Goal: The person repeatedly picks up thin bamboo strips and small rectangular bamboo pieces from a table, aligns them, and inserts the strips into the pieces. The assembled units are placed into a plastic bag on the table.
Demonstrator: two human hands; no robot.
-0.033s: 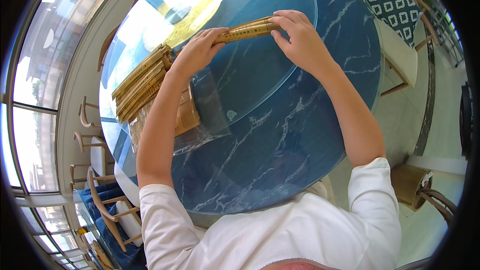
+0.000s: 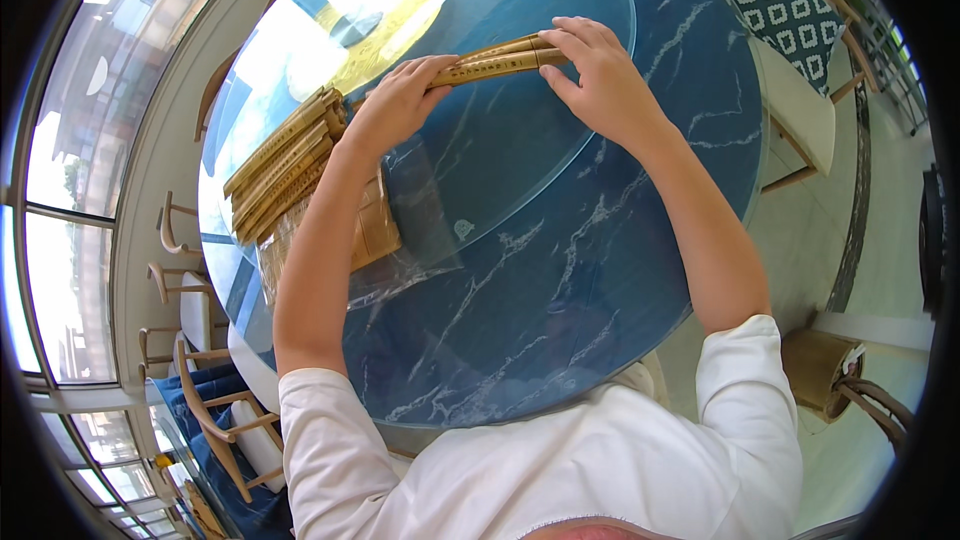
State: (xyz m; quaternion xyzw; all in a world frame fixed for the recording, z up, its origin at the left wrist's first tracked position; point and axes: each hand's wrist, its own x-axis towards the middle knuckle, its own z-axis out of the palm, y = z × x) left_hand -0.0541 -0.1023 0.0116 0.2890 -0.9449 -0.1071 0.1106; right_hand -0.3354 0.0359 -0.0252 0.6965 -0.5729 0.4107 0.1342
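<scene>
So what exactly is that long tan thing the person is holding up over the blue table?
It is a slim bundle of tan sticks, bamboo-like in colour, seemingly two or three long pieces pressed side by side, with dark markings along one face. It lies nearly level, tilted slightly up to the right, above the glass turntable. The left hand pinches its left end and the right hand grips its right end.

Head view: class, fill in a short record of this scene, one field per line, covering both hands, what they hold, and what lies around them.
Left hand: left hand grips one end of the paper sleeves
Right hand: right hand grips the other end
Held thing: tan paper sleeves, held level above the table
Surface: round blue marbled table with a glass turntable
Nearby: stack of tan sleeves and clear plastic wrap by the left forearm
</scene>
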